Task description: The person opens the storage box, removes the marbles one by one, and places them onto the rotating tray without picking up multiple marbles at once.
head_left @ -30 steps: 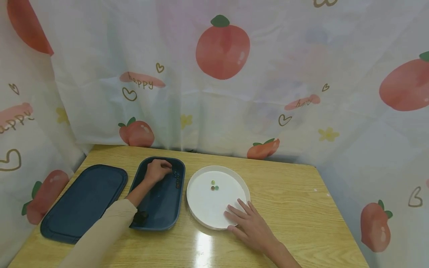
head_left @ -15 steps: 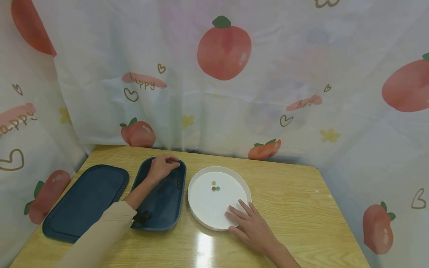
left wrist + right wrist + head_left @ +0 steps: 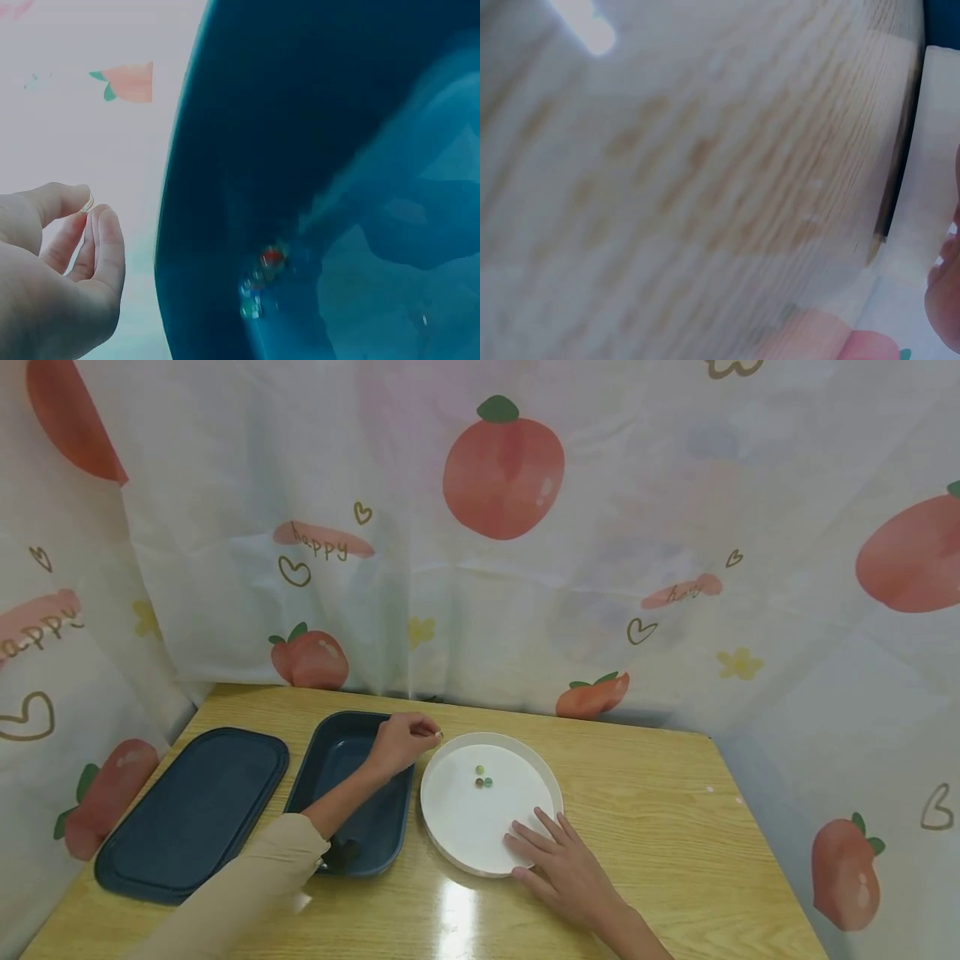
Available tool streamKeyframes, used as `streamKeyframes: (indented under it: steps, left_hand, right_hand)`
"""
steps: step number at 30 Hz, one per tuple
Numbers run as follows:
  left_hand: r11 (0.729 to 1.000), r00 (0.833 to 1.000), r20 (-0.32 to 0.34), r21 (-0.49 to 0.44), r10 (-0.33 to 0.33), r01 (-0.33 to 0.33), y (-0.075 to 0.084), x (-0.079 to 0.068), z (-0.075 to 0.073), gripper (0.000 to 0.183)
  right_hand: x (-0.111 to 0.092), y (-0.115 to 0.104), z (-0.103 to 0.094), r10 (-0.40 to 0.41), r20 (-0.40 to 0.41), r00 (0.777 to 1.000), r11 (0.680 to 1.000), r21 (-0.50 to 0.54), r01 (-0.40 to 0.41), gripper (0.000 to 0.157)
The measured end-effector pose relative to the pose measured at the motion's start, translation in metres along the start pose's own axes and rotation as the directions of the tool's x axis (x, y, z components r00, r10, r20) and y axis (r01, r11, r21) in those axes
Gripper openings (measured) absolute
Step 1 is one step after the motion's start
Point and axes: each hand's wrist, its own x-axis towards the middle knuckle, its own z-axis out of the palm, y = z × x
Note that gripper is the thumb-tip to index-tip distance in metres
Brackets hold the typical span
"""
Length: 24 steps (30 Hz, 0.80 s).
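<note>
My left hand [image 3: 399,749] pinches a small marble [image 3: 439,735] between thumb and fingertips, above the gap between the blue tray [image 3: 408,810] and the round white tray [image 3: 442,852]. In the left wrist view, only the marble's pale edge shows between the fingertips. Several more marbles [image 3: 268,259] lie along the blue tray's inner side. On the white tray sit a yellow-green marble [image 3: 480,769], a brown marble [image 3: 479,783] and a green marble [image 3: 488,782]. With fingers spread, my right hand [image 3: 562,868] rests on the white tray's near right rim.
A flat dark blue lid [image 3: 191,814] lies on the wooden table [image 3: 645,810] left of the blue tray. A black object [image 3: 341,854] shows at that tray's near end, partly behind the left sleeve. A fruit-printed curtain [image 3: 525,610] hangs behind the table.
My left hand has come up from the far end of the blue tray and moved right with a marble in its fingertips. The right hand stays in place.
</note>
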Motion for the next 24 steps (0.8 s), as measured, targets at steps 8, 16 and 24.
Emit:
streamKeyframes:
  steps: [8,16,24]
  left_hand:
    - [1.000,0.999,0.052,0.006,0.000,-0.001,0.006,0.001,0.026,0.008]
    - [1.000,0.998,0.067,-0.016,-0.014,0.016,0.009,0.009,0.044,0.008]
    - [0.998,0.995,0.083,-0.025,-0.053,0.055,0.016,0.018,0.056,0.008]
  right_hand:
    - [0.000,0.001,0.001,0.000,-0.002,1.000,1.000,0.004,0.001,0.045]
    - [0.000,0.000,0.000,0.007,0.009,1.000,1.000,0.020,-0.008,0.045]
    - [0.000,0.000,0.000,0.003,0.002,1.000,1.000,0.019,-0.003,0.044]
